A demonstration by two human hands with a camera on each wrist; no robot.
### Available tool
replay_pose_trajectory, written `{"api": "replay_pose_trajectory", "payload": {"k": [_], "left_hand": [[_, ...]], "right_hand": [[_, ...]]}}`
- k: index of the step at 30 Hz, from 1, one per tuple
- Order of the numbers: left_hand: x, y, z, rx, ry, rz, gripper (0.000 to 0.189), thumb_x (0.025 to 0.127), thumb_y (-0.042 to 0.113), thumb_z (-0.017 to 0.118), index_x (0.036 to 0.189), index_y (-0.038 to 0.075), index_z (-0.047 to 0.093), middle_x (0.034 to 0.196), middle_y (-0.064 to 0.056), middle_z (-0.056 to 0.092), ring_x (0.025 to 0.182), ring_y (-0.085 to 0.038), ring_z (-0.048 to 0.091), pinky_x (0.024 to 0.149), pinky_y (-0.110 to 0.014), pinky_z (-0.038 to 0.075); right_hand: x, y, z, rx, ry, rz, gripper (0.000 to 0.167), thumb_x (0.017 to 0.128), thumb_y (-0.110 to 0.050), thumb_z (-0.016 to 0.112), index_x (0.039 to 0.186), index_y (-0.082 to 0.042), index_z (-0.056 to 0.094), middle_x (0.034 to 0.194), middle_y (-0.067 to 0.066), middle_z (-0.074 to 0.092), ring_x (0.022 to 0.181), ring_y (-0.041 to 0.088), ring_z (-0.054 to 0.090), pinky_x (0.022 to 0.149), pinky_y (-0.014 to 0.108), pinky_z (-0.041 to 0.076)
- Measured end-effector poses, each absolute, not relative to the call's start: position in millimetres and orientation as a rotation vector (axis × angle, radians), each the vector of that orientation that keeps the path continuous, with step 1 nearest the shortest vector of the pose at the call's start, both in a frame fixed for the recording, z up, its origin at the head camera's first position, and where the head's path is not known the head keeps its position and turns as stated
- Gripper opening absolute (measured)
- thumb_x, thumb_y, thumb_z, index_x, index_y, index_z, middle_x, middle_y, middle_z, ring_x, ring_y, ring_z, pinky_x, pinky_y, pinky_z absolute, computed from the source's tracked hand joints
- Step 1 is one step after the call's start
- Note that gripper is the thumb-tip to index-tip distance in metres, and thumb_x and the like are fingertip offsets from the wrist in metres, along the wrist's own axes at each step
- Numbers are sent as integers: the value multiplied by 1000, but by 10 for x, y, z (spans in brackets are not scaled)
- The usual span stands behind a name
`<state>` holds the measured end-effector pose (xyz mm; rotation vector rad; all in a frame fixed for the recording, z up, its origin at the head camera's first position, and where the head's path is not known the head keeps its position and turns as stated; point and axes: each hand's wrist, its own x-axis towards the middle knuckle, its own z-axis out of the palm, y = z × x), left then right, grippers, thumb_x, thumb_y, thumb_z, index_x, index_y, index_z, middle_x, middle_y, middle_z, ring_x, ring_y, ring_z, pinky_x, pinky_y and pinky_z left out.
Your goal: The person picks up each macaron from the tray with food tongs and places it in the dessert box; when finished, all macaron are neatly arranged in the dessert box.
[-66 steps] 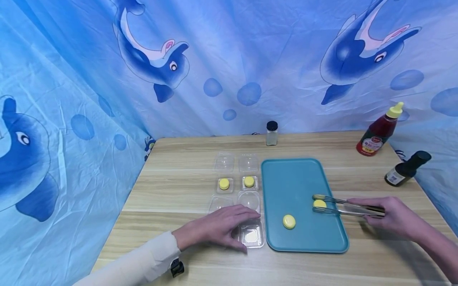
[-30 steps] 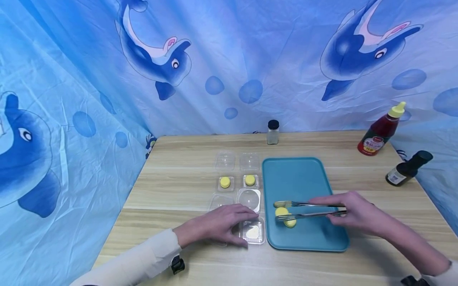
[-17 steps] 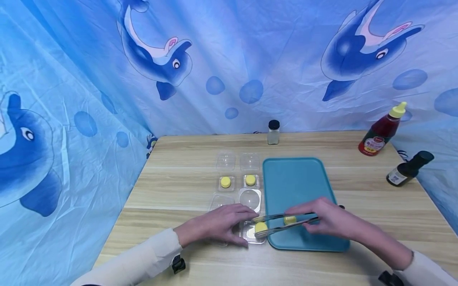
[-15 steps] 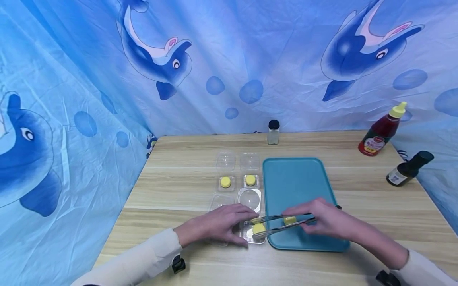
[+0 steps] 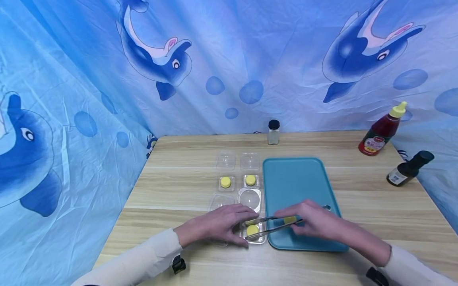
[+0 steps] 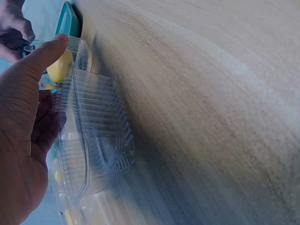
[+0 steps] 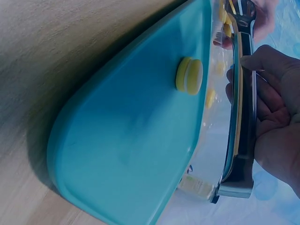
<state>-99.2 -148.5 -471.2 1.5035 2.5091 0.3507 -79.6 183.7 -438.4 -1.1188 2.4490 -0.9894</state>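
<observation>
My right hand (image 5: 311, 218) grips metal tongs (image 7: 246, 103), whose tips reach over the near right clear plastic box (image 5: 262, 239). Between those tips sits a yellow macaron (image 5: 252, 230), low in the box's base; I cannot tell whether it touches the bottom. My left hand (image 5: 223, 223) holds the same box at its left side, index finger at the far edge and thumb (image 6: 54, 49) at the near corner. A second macaron (image 7: 189, 76) lies on the blue tray (image 5: 297, 178), partly behind the tongs in the head view.
Two farther boxes each hold a yellow macaron (image 5: 225, 182), (image 5: 250, 180), with lids open behind. Another clear box (image 6: 98, 140) lies under my left hand. A small black-capped jar (image 5: 273, 133) stands at the back; a red sauce bottle (image 5: 378, 133) and dark bottle (image 5: 408, 169) stand right.
The tongs picked a macaron off the tray's right side and carried it left, past the other macaron, into the near right box. My left hand has stayed in place.
</observation>
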Motion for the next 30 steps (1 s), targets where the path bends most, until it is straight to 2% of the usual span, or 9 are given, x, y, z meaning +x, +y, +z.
{"api": "replay_pose_trajectory", "payload": {"k": [12,16,22,30], "left_hand": [[-986,-1489,-4712,1491,2519,339,91,89,64,78,160,15,47,155,2,55,143,-16,50,118,-39,44],[-979,-1490,-4701,1485,2524,335,92,89,65,78,159,15,48,154,2,56,142,-16,51,117,-39,46],[-974,-1487,-4693,1480,2525,334,92,88,64,78,159,15,48,154,2,56,142,-16,51,117,-39,46],[-970,-1484,-4686,1474,2520,323,93,88,64,78,160,14,47,155,2,55,143,-16,50,119,-38,44]], "right_hand": [[-799,1794,-4360,-1110,2471,-937,51,88,6,78,136,-8,73,135,9,72,104,19,72,61,20,56],[-802,1797,-4342,-1125,2500,-905,51,87,6,79,136,-7,72,135,9,72,114,22,72,67,22,59],[-795,1811,-4312,-1152,2527,-861,53,86,5,81,136,-8,72,135,7,72,123,29,69,88,36,64],[-765,1914,-4277,-1183,2536,-849,55,86,4,81,138,-9,71,137,5,71,123,26,69,88,39,64]]}}
